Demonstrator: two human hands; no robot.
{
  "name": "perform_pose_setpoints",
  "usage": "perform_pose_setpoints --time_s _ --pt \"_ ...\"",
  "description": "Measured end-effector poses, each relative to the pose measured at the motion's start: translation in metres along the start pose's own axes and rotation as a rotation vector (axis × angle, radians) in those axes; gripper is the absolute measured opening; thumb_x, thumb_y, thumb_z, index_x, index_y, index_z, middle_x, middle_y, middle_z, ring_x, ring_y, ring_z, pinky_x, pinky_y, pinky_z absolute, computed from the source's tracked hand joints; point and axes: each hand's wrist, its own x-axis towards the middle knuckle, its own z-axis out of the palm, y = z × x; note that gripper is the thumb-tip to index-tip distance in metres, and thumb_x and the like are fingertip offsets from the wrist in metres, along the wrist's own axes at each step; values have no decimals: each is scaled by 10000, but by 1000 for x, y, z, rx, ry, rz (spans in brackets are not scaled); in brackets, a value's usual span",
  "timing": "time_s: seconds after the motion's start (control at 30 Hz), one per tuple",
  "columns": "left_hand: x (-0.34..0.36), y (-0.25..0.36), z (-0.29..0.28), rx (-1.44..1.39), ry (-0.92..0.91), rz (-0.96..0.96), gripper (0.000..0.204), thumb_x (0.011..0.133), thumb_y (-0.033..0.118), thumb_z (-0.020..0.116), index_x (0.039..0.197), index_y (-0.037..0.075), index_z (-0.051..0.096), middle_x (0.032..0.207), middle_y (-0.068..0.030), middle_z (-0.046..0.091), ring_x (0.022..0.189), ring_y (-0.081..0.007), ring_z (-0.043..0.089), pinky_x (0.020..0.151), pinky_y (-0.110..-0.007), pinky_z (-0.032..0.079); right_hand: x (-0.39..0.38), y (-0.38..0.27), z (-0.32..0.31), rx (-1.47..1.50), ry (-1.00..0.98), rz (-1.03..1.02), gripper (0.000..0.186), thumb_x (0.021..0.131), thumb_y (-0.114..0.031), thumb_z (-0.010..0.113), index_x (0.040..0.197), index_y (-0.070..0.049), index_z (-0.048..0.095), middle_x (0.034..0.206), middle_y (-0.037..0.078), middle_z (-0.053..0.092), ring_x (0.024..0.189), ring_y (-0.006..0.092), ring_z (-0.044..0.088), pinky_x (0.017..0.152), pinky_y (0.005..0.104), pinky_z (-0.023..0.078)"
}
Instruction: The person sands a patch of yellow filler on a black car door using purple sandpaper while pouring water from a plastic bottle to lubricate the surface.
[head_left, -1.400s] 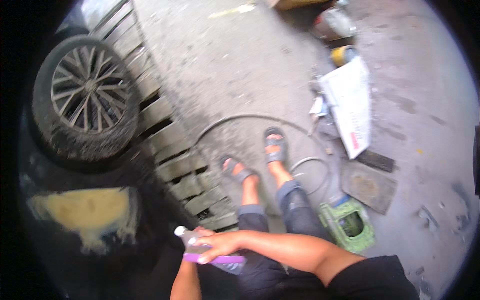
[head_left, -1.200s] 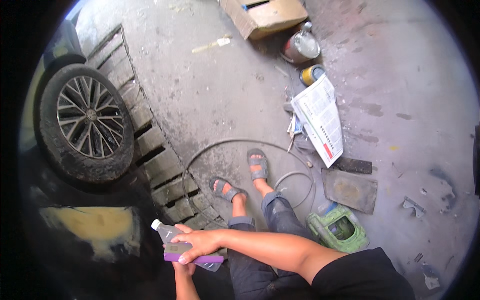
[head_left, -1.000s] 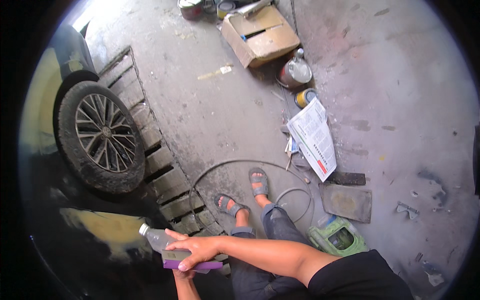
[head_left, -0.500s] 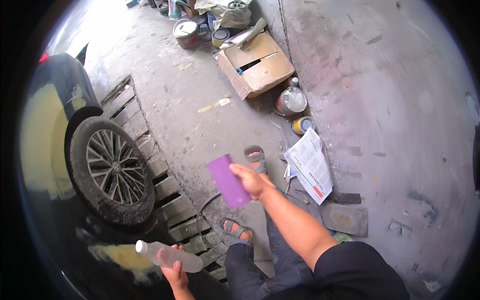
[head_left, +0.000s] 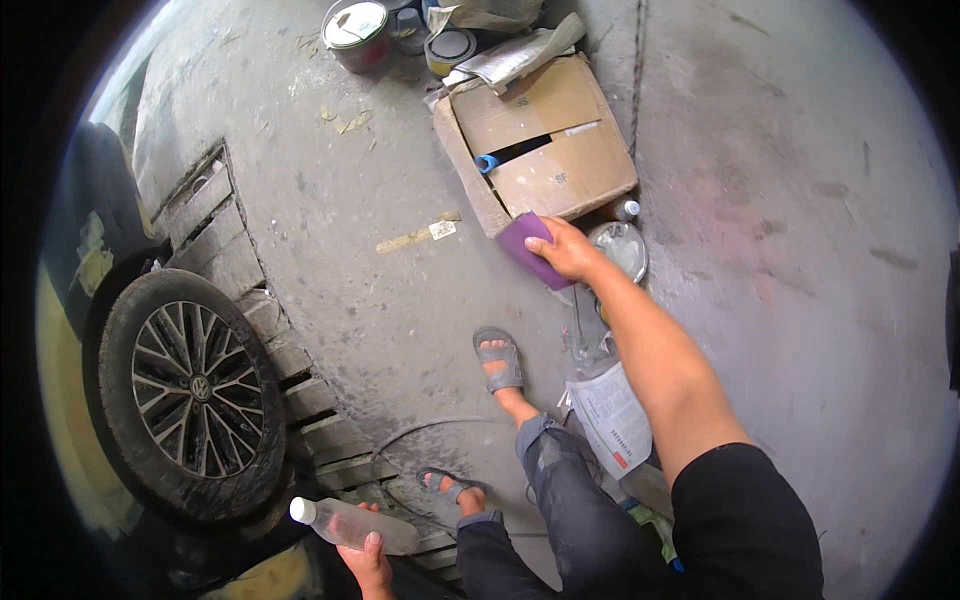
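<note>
My left hand [head_left: 369, 567] is closed around a clear plastic bottle [head_left: 398, 537] with a white cap, tilted near the dark car's side. My right hand [head_left: 566, 250] is stretched forward, gripping a purple sandpaper sheet [head_left: 526, 260] between thumb and fingers. In this view the sheet overlaps the near edge of an open-topped cardboard box [head_left: 565, 178]; whether it touches the box I cannot tell. A blue tube-like end [head_left: 487, 162] pokes out of the gap between the box flaps.
The car wheel [head_left: 190, 395] stands at the left, beside slatted floor grating [head_left: 225, 250]. Past the box are a lidded pail [head_left: 356, 30] and a tin [head_left: 450, 48]. A round metal can [head_left: 621, 250], a small bottle [head_left: 622, 209] and newspaper [head_left: 612, 415] lie right. A hose [head_left: 400, 432] curls near my feet.
My right hand has moved forward with the purple sandpaper sheet, toward the cardboard box. The view has shifted, and my right foot is placed differently. The left hand still holds the bottle.
</note>
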Motion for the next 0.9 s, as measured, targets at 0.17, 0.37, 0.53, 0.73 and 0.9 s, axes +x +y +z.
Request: perform_pose_setpoints --time_s 0.17,0.37,0.53,0.73,0.9 --pt "11 -19 31 1 43 -67 923 690 275 866 1405 31 336 1211 -197 575 1122 -342 605 1025 -486 466 80 13 -15 -347 -176 -111 466 962 -263 618 1394 -104 548 1313 184 613 1205 364 569 1049 407 431" --pt "-2 -13 44 -2 105 -102 910 683 250 872 1386 20 342 1214 -205 584 1121 -336 613 1003 -474 473 91 24 -2 -799 69 -253 396 917 -264 654 1309 -215 636 1333 81 559 1254 296 494 1017 463 415" --pt "-23 3 50 -35 185 -73 911 681 232 875 1386 19 338 1219 -210 586 1120 -348 618 1013 -485 469 75 3 -15 -670 -36 -366 326 885 -176 681 1211 -183 691 1050 90 591 1063 299 569 930 427 457" --pt "-56 15 25 -65 225 -87 936 696 258 880 1402 30 310 1274 -229 571 1186 -395 596 1026 -516 462 51 3 -18 -495 -257 -318 273 872 -148 658 1137 -91 695 1016 180 625 977 374 605 869 450 499" --pt "-55 7 -7 -75 253 -70 800 725 168 863 1365 18 407 1294 -132 589 1225 -259 579 1021 -415 454 20 -40 33 -309 -217 -145 325 821 -161 724 1055 35 613 957 190 686 846 295 671 794 387 536"
